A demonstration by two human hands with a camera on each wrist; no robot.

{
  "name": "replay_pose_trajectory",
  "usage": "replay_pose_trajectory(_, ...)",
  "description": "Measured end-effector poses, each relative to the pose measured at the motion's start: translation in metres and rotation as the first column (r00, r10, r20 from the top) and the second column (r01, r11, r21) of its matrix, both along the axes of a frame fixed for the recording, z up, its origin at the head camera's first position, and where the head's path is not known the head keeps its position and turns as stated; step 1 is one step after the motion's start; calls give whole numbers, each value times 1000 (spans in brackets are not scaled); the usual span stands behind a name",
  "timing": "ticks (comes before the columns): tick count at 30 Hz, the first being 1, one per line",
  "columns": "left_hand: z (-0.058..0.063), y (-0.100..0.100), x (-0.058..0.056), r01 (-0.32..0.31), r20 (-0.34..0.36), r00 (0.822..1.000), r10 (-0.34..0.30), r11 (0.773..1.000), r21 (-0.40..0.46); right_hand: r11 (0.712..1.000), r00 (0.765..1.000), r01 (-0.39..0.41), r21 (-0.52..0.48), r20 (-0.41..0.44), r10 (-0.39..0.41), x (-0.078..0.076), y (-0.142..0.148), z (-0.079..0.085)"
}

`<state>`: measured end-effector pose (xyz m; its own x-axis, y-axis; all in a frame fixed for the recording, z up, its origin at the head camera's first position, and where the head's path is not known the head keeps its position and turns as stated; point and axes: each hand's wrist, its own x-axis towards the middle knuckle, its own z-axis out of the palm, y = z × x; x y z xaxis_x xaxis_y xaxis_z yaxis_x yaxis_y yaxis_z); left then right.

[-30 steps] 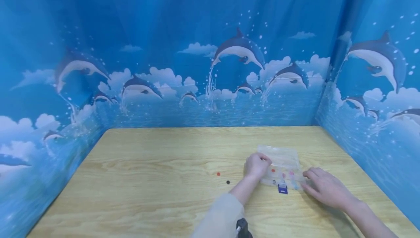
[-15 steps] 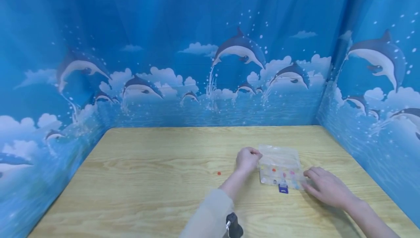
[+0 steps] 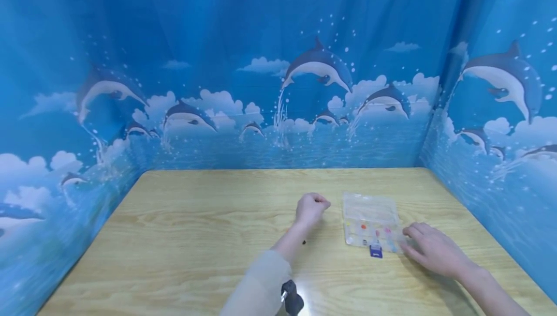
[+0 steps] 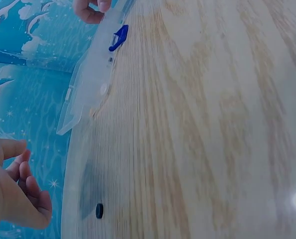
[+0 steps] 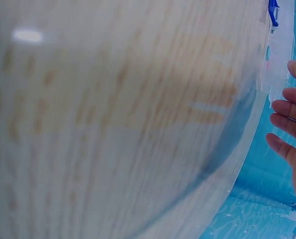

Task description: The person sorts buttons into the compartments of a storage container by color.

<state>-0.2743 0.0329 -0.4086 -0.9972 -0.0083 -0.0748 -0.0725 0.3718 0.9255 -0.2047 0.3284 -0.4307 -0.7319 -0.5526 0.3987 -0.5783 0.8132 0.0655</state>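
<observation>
A clear plastic compartment box (image 3: 373, 221) lies on the table with its lid raised at the back. Small coloured discs sit in its compartments, among them an orange disc (image 3: 363, 227) and a pink disc (image 3: 387, 230). Its blue latch (image 3: 376, 251) hangs at the front. My left hand (image 3: 311, 209) is above the table left of the box, fingers loosely bent, and no object shows between them in the left wrist view. A black disc (image 4: 99, 210) lies on the table below it. My right hand (image 3: 431, 248) rests at the box's right edge, its fingers relaxed.
The wooden table (image 3: 196, 238) carries the box and loose discs. My left forearm covers most of a red disc near the black one. Blue dolphin-print curtains (image 3: 243, 127) stand along the back and sides.
My left hand has drawn back leftward from the box, uncovering its left side and a yellow disc there. My right hand has stayed at the box's right edge.
</observation>
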Motion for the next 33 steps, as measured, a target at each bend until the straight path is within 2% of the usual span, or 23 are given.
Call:
replay_pose_trajectory(9,2,-22,2,2,23,1000,-2,1000,25,1000,999,15,5,44,-15,-3,-2,3)
replay_pose_trajectory(15,-1,-36,3,-18,24,1000,18,1000,4,999,996,37,10,81,-38,-1,0,2)
replay_pose_trajectory(20,-8,-48,4,-68,52,996,68,998,2,1000,997,25,5,68,-26,-1,1,0)
replay_pose_trajectory(27,-11,-62,6,-81,61,995,79,996,29,1000,1000,-1,6,-5,1,-1,3,-3)
replay_pose_trajectory(33,-12,-73,7,-94,98,992,85,992,89,1000,999,12,9,30,-12,-2,3,-3)
